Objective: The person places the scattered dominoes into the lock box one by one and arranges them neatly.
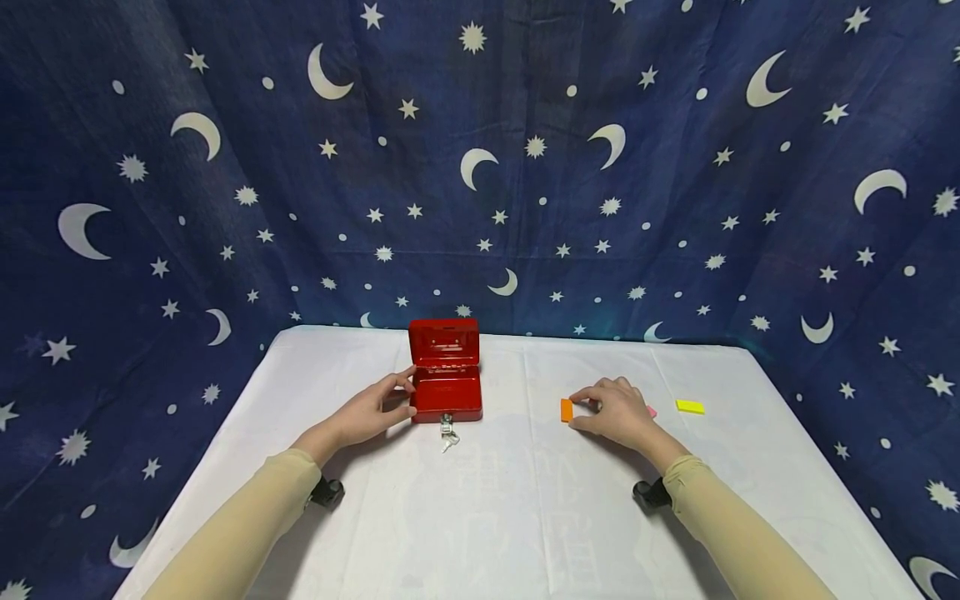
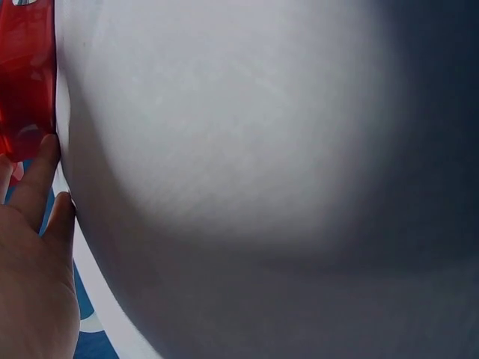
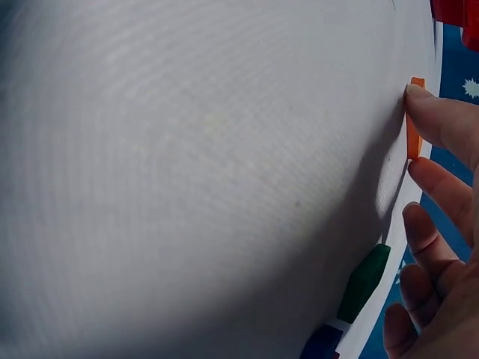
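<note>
A red metal cash box (image 1: 447, 398) stands with its lid (image 1: 444, 340) raised, and keys (image 1: 450, 439) stick out at its front lock. At the box's left side is my left hand (image 1: 369, 412), fingers spread and nearly straight. One fingertip (image 2: 48, 147) touches the red wall in the left wrist view. My right hand (image 1: 617, 413) pinches an orange block (image 1: 566, 410) by its two ends, between thumb and index finger. The right wrist view shows the orange block (image 3: 414, 129) against the white cloth, with the other fingers loosely bent beside it.
Right of my right hand lies a yellow block (image 1: 690, 407). A pink piece (image 1: 652, 412) is partly hidden behind that hand. A green block (image 3: 364, 284) and a blue one (image 3: 322, 343) appear in the right wrist view. A star-and-moon curtain (image 1: 480, 167) surrounds the white table (image 1: 510, 517).
</note>
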`<state>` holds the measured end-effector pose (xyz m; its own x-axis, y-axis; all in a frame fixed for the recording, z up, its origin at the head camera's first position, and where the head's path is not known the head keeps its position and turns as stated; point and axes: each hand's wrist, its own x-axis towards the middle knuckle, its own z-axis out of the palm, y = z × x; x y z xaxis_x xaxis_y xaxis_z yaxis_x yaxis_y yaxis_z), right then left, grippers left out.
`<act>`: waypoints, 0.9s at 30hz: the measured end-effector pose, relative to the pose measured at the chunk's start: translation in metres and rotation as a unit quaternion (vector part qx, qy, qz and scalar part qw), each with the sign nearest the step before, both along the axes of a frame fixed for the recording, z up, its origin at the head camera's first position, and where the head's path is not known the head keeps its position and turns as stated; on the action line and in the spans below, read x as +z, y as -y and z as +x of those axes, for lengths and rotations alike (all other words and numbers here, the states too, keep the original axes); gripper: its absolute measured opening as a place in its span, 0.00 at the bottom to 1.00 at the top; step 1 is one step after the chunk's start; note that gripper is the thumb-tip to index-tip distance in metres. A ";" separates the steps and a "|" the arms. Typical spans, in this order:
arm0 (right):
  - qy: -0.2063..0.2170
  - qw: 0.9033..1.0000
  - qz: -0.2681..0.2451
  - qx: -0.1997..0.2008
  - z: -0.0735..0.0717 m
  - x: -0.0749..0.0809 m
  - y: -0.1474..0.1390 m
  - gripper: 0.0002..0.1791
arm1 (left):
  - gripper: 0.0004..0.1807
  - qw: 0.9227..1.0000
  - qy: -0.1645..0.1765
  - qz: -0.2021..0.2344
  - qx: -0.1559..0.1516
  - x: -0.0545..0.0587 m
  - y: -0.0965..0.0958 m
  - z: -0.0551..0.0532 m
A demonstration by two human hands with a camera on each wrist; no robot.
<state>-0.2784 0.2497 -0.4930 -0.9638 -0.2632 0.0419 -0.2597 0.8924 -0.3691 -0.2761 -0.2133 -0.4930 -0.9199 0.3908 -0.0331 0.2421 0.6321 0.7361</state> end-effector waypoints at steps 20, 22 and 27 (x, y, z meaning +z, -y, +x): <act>-0.012 1.000 -0.024 0.013 -0.005 0.009 0.022 0.23 | 0.18 1.000 0.002 -0.002 -0.004 -0.002 0.003 0.000; -0.016 0.999 -0.032 0.019 -0.006 0.013 0.030 0.23 | 0.18 1.000 0.002 -0.001 -0.003 -0.002 0.003 0.000; -0.027 0.998 -0.049 0.032 -0.011 0.021 0.054 0.22 | 0.18 1.000 -0.003 0.002 -0.005 -0.003 0.003 -0.002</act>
<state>-0.2892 0.1960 -0.4719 -0.9411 -0.3155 0.1217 -0.3362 0.8341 -0.4372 -0.2781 -0.2166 -0.4959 -0.9164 0.3993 -0.0263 0.2521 0.6270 0.7371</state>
